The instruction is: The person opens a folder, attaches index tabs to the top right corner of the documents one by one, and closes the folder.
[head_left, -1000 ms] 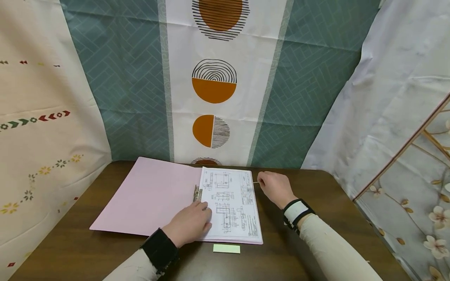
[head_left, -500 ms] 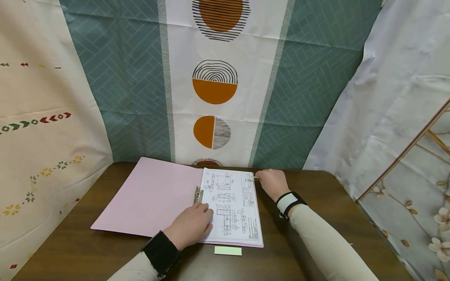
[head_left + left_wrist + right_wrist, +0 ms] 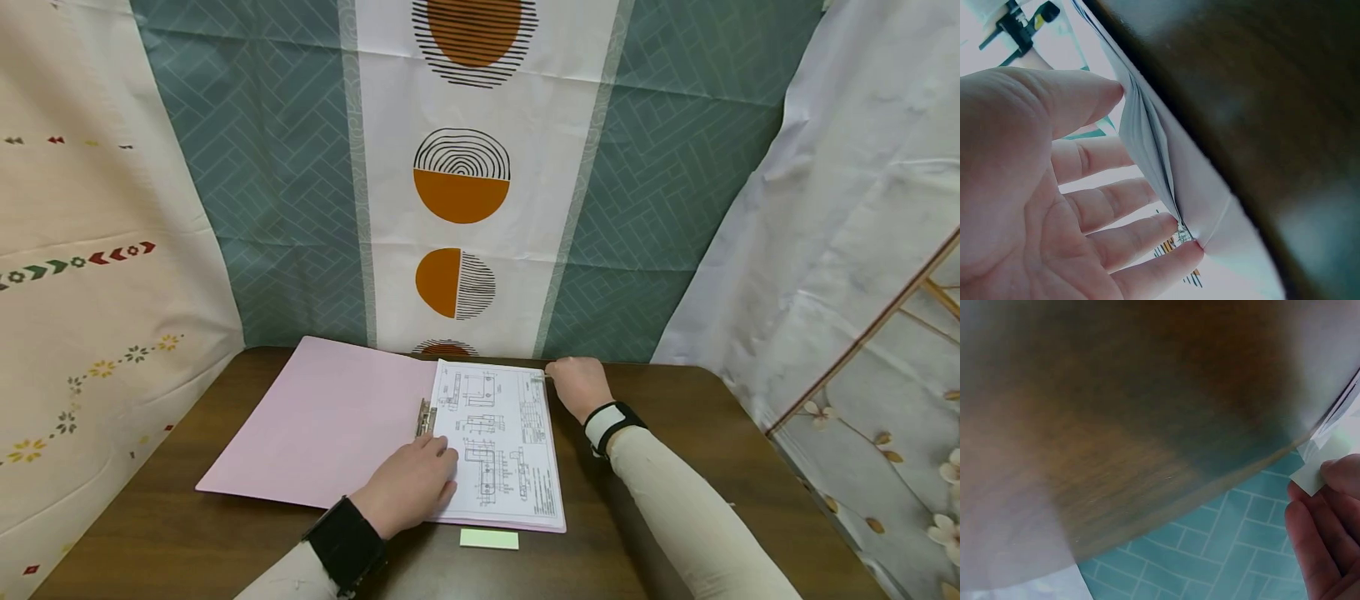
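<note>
A pink folder (image 3: 322, 425) lies spread out, with a stack of printed technical drawings (image 3: 498, 450) on its right half. At the fold is a metal clip (image 3: 425, 418). My left hand (image 3: 408, 482) rests with relaxed fingers on the lower left of the drawings; the left wrist view shows its thumb against the sheets' edges. At the top right edge of the drawings, my right hand (image 3: 580, 387) pinches a small pale green sticky note (image 3: 1310, 476) between thumb and fingers. The note overlaps the sheet's margin there.
A pale green pad of sticky notes (image 3: 489, 539) lies on the brown table (image 3: 660, 467) just below the folder. Behind the table hangs a patterned curtain (image 3: 300, 208), with more cloth (image 3: 847, 208) on both sides.
My right hand has moved slightly up and to the left, bringing the sticky note onto the top right margin of the drawings. My left hand has stayed in place on the sheets.
</note>
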A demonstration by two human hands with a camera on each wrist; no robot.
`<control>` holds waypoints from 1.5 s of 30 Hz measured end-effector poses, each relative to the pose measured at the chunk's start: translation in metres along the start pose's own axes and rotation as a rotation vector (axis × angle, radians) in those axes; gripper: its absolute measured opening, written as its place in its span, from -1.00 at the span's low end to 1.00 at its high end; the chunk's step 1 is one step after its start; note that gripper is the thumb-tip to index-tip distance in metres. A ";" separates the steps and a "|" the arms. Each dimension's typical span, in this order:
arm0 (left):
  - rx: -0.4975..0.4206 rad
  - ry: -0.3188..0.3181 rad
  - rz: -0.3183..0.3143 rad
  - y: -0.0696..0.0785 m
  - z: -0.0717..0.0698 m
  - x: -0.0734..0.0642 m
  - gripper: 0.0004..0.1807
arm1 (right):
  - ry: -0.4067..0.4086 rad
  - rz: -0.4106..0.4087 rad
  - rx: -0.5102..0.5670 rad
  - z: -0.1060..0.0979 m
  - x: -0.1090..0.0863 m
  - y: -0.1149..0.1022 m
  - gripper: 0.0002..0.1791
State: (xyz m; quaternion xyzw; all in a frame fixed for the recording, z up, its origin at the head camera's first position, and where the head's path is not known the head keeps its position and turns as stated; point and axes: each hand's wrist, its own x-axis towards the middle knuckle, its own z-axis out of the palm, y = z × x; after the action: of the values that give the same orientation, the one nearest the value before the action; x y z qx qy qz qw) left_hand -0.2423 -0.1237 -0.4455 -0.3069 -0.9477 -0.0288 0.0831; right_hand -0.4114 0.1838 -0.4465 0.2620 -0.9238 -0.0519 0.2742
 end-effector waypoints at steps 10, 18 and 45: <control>0.036 0.033 0.026 0.001 -0.002 -0.002 -0.68 | -0.027 -0.029 -0.021 0.007 0.001 0.001 -0.77; 0.043 0.033 0.026 0.002 -0.002 -0.003 -0.67 | -0.069 -0.012 0.002 0.009 -0.002 -0.002 -0.73; 0.052 -0.076 -0.039 0.004 -0.011 0.005 -0.65 | -0.124 0.002 0.169 0.015 -0.003 0.014 -0.87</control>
State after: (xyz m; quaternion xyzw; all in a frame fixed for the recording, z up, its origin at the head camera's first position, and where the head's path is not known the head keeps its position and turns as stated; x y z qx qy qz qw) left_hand -0.2422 -0.1187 -0.4340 -0.2868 -0.9564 0.0060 0.0545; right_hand -0.4239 0.1962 -0.4572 0.2796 -0.9404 0.0104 0.1932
